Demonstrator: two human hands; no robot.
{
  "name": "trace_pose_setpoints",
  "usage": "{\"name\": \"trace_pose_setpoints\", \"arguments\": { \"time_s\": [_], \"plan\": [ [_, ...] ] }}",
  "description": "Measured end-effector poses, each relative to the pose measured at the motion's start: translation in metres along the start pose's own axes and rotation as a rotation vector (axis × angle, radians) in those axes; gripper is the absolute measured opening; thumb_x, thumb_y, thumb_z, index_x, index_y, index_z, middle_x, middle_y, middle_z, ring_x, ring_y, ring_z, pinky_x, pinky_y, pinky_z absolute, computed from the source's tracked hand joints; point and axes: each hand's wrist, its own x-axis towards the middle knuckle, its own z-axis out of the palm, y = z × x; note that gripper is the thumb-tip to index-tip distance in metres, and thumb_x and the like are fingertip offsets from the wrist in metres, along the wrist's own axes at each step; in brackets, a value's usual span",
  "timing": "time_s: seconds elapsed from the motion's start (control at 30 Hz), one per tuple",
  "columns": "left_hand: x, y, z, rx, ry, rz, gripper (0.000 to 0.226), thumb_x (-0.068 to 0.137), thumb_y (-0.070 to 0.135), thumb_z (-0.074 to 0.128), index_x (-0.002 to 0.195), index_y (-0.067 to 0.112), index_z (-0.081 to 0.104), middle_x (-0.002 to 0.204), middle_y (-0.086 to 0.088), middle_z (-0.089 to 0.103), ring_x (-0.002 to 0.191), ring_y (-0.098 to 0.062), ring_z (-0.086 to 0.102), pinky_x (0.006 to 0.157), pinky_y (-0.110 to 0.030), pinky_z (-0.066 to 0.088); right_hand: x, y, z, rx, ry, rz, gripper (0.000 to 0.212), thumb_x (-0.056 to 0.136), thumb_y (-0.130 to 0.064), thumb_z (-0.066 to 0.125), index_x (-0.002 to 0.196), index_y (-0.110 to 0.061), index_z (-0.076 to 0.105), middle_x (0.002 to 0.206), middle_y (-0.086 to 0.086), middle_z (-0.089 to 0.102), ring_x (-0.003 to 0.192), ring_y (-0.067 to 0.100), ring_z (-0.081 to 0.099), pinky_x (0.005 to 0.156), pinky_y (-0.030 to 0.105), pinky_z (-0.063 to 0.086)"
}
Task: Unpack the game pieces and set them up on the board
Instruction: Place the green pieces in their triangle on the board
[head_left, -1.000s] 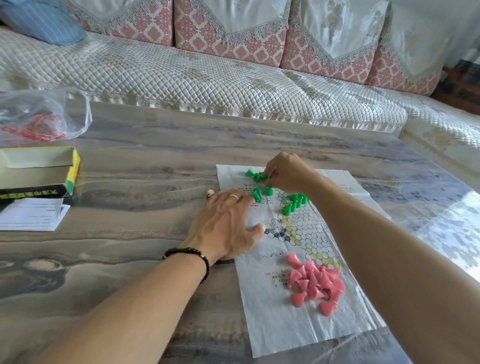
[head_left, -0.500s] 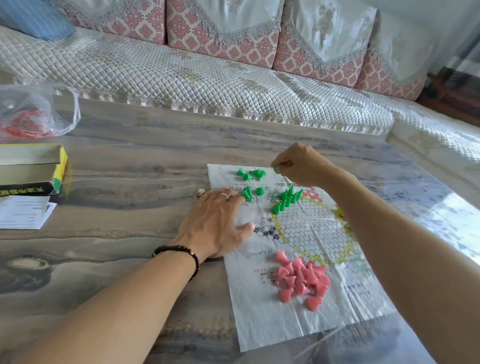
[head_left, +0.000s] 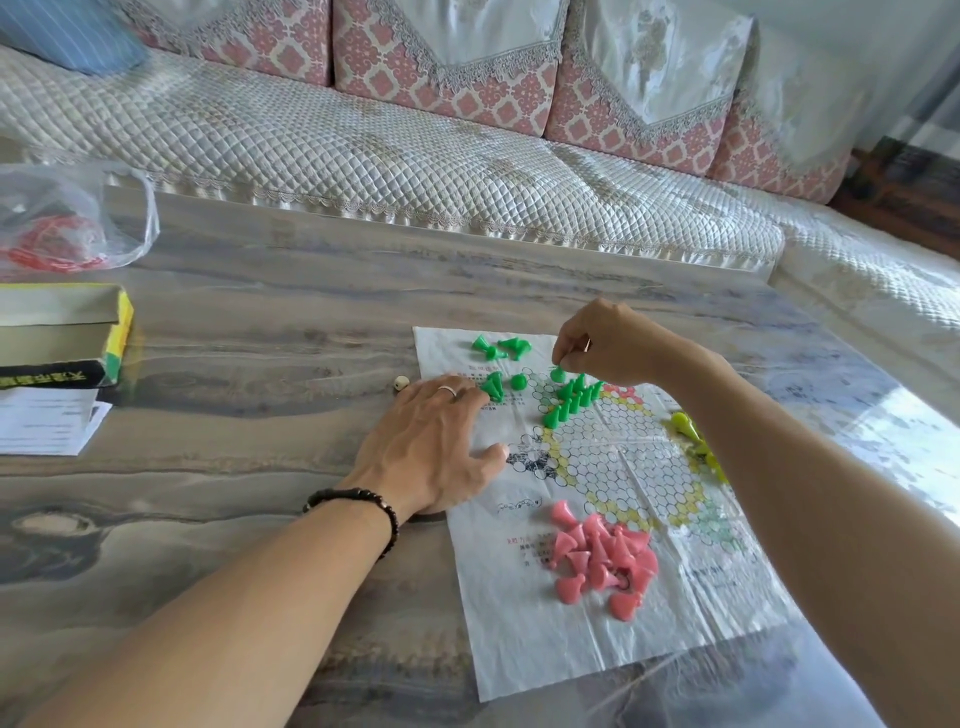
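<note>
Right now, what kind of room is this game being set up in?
Most likely a home living room: a quilted sofa with patterned back cushions runs behind a low, marble-look table, where a paper game board is spread out.

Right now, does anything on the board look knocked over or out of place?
Yes. The pink pieces lie in a jumbled heap, mostly tipped over, and several green pieces lie on their sides near the paper board's far edge.

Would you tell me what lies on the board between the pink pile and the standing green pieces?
Head view: only bare printed board lies between the pink pile and the standing green pieces.
</note>
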Motion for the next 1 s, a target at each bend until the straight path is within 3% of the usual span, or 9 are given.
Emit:
{"name": "trace_pose_setpoints", "arguments": {
  "time_s": [0.27, 0.43, 0.57, 0.7, 0.8, 0.9, 1.0],
  "plan": [
    [-0.001, 0.002, -0.002, 0.008, 0.008, -0.005, 0.061, 0.089, 0.056, 0.042, 0.138, 0.02, 0.041, 0.148, -0.003, 0.039, 0.137, -0.018, 0.031, 0.114, -0.032, 0.016, -0.003, 0.001, 0.008, 0.017, -0.029, -0.001, 0.012, 0.083, -0.009, 0.069, 0.088, -0.018, 0.077, 0.076, -0.011, 0.067, 0.076, 0.005, 0.064, 0.061, 0.014, 0.043],
    [0.0, 0.002, -0.002, 0.012, 0.007, -0.011, 0.062, 0.088, 0.057, 0.041, 0.138, 0.02, 0.041, 0.148, -0.003, 0.04, 0.137, -0.019, 0.032, 0.114, -0.035, 0.019, -0.003, 0.003, 0.013, 0.032, -0.046, 0.025, 0.014, 0.083, -0.008, 0.069, 0.087, -0.019, 0.077, 0.071, -0.016, 0.065, 0.068, 0.0, 0.06, 0.057, 0.016, 0.041],
    [0.0, 0.001, -0.001, 0.014, 0.006, -0.013, 0.063, 0.088, 0.057, 0.041, 0.139, 0.021, 0.041, 0.148, -0.002, 0.04, 0.137, -0.019, 0.032, 0.115, -0.035, 0.019, -0.004, 0.004, 0.014, 0.025, -0.046, 0.032, 0.016, 0.083, -0.008, 0.069, 0.092, -0.02, 0.076, 0.08, -0.011, 0.067, 0.073, 0.003, 0.062, 0.061, 0.018, 0.044],
    [0.001, 0.0, -0.001, 0.018, -0.003, -0.011, 0.065, 0.088, 0.058, 0.04, 0.142, 0.021, 0.038, 0.151, -0.002, 0.036, 0.139, -0.018, 0.029, 0.116, -0.036, 0.018, -0.002, 0.003, 0.009, 0.039, 0.07, 0.007, 0.019, 0.088, -0.01, 0.065, 0.105, -0.014, 0.072, 0.091, -0.007, 0.063, 0.073, -0.002, 0.058, 0.06, 0.006, 0.041],
    [0.001, 0.0, 0.0, 0.018, -0.008, -0.005, 0.066, 0.088, 0.058, 0.039, 0.142, 0.02, 0.037, 0.151, -0.002, 0.035, 0.139, -0.018, 0.028, 0.117, -0.036, 0.017, 0.009, 0.0, 0.012, 0.065, 0.164, 0.01, 0.021, 0.092, -0.005, 0.056, 0.106, -0.008, 0.071, 0.102, 0.001, 0.069, 0.07, 0.005, 0.062, 0.056, 0.008, 0.047],
    [0.001, 0.0, 0.0, 0.027, -0.008, -0.002, 0.066, 0.088, 0.058, 0.039, 0.143, 0.02, 0.036, 0.151, -0.002, 0.034, 0.14, -0.017, 0.027, 0.118, -0.036, 0.016, 0.025, -0.005, 0.02, 0.057, 0.211, 0.006, 0.025, 0.091, -0.003, 0.055, 0.111, -0.008, 0.069, 0.115, 0.004, 0.068, 0.089, 0.011, 0.064, 0.078, 0.013, 0.05],
    [0.001, 0.0, -0.001, 0.022, -0.005, -0.005, 0.064, 0.089, 0.056, 0.04, 0.142, 0.02, 0.037, 0.151, -0.002, 0.034, 0.14, -0.017, 0.026, 0.117, -0.035, 0.014, 0.04, -0.006, 0.031, 0.032, 0.209, 0.012, 0.031, 0.086, 0.002, 0.058, 0.112, -0.011, 0.068, 0.119, 0.003, 0.067, 0.106, 0.014, 0.063, 0.095, 0.028, 0.05]
  ]
}}
